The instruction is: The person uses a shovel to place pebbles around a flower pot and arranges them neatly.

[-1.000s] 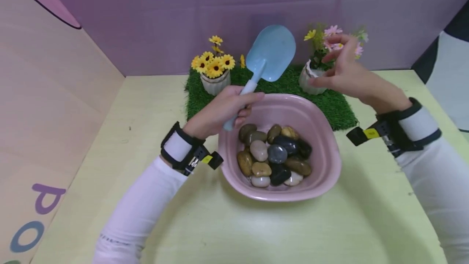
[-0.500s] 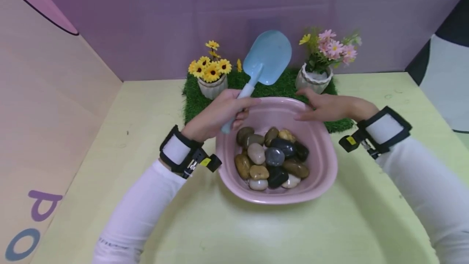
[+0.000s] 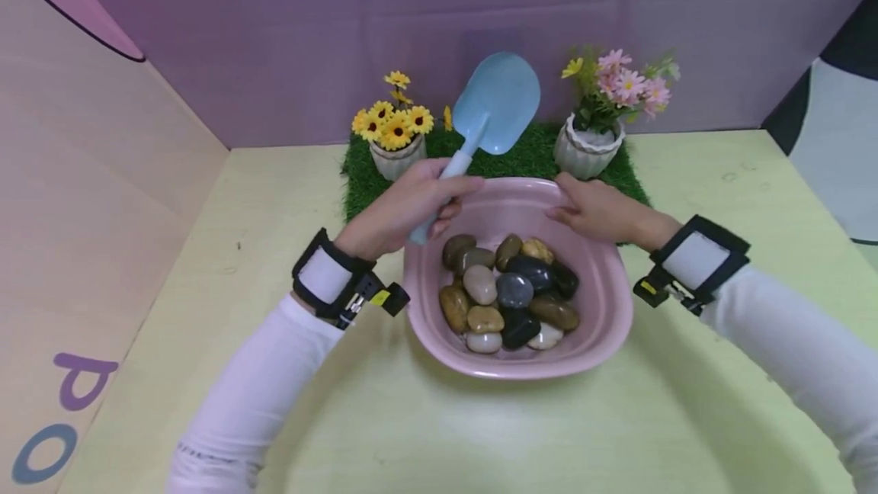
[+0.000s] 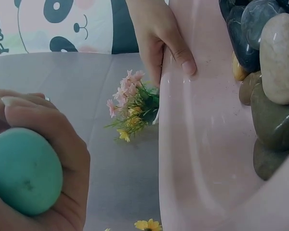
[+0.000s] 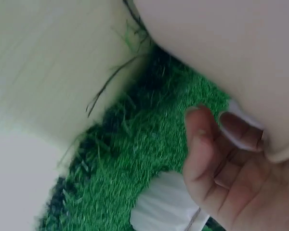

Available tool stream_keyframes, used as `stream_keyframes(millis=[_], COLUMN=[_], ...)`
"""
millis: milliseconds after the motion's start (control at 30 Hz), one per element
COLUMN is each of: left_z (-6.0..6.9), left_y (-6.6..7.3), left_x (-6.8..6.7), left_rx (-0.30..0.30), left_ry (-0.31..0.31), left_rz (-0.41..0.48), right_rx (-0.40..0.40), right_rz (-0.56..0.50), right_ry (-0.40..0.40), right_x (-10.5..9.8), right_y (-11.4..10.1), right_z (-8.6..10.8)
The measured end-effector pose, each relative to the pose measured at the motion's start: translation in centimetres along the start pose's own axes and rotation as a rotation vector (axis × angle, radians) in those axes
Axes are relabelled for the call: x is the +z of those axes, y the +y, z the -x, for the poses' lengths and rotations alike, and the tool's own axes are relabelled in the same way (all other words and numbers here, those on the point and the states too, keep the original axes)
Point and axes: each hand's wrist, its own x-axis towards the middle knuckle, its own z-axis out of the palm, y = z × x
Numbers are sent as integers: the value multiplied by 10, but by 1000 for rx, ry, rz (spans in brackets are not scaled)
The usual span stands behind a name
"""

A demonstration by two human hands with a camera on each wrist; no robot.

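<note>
My left hand (image 3: 398,208) grips the handle of a light blue toy shovel (image 3: 504,97), whose blade points up and away behind the basin. In the left wrist view the handle's rounded teal end (image 4: 28,173) shows inside the curled fingers. My right hand (image 3: 604,212) holds the far right rim of a pink basin (image 3: 517,369), thumb on the inner side and fingers outside. The right wrist view shows those fingers (image 5: 202,159) bent against the basin's outer wall. Inside the basin lie several smooth stones (image 3: 514,290), black, grey, brown and whitish.
Behind the basin, a green turf mat (image 3: 514,162) carries a pot of yellow flowers (image 3: 398,158) at left and a pot of pink flowers (image 3: 588,147) at right. A purple backdrop (image 3: 288,44) rises behind the pale yellow table (image 3: 288,197).
My right hand has come down and left from beside the pink flowers and taken hold of the basin's rim. The left hand keeps the shovel in nearly the same place.
</note>
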Motion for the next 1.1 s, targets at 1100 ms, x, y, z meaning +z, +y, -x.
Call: stream_keyframes(millis=[1100], left_z=[16], left_y=[-5], left_x=[-19], left_rx=[-47], left_ry=[36], left_rz=[-164], right_rx=[71], right_rz=[-37], right_ry=[129], right_x=[13], right_y=[-2], right_z=[2])
